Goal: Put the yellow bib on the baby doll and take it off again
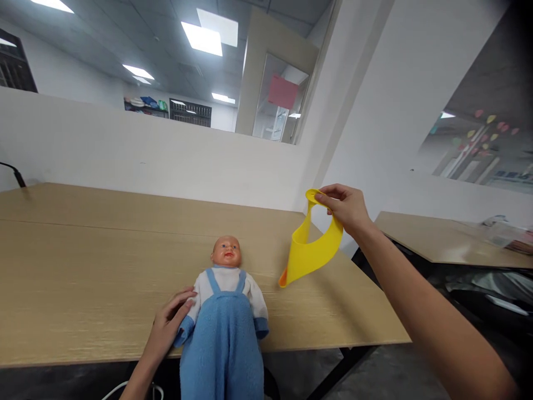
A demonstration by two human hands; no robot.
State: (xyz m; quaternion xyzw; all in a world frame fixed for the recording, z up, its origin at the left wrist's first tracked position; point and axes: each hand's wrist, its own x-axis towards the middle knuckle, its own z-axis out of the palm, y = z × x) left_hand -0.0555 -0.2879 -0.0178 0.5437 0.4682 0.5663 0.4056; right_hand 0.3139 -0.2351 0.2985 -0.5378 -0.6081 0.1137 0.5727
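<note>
A doll (227,311) in a white top and blue overalls lies face up on the wooden table, its legs reaching past the front edge. My left hand (169,322) rests at the doll's sleeve on the left, fingers extended and touching it, not wrapped round it. Above the table to the right of the doll, my right hand (343,206) pinches a yellow bib (314,253) by its round strap end. The bib hangs in a loop, with an orange patch at its lower left tip. It is apart from the doll.
The wooden table (104,278) stands against a white wall with windows above. A second table (453,239) at the right bears a clear plastic bag or box. A black cable (17,176) shows at the far left, and a white cable hangs below the front edge.
</note>
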